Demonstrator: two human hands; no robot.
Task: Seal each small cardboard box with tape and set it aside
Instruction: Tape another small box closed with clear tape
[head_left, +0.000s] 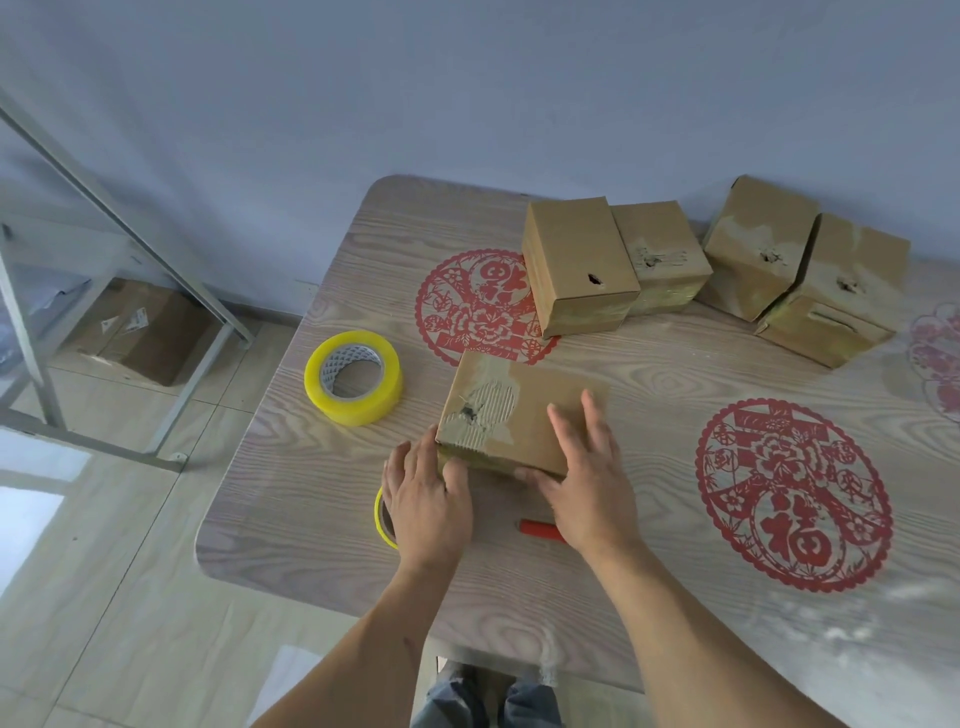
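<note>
1. Wood-grain bench (649, 395) with rounded corners, pushed against a pale blue wall (467, 78); red paper-cut decals on top, one at far centre (467, 306), one at right (792, 493).
2. Tiled floor (104, 597) to the left, with a metal frame (124, 249) and a carton (140, 332) under it.
3. Four taped boxes (576, 265) line the back edge by the wall.
4. Yellow tape roll (353, 376) lies flat, left of the working box (514, 415).
5. Working box sits near the front, torn patch on top.
6. Left hand (428, 499) lies flat, fingers straight, touching the box's near-left corner, covering a second tape roll (383, 517).
7. Right hand (587, 483) lies open on the box top, thumb on the near face.
8. Red cutter (537, 530) lies between the wrists.
</note>
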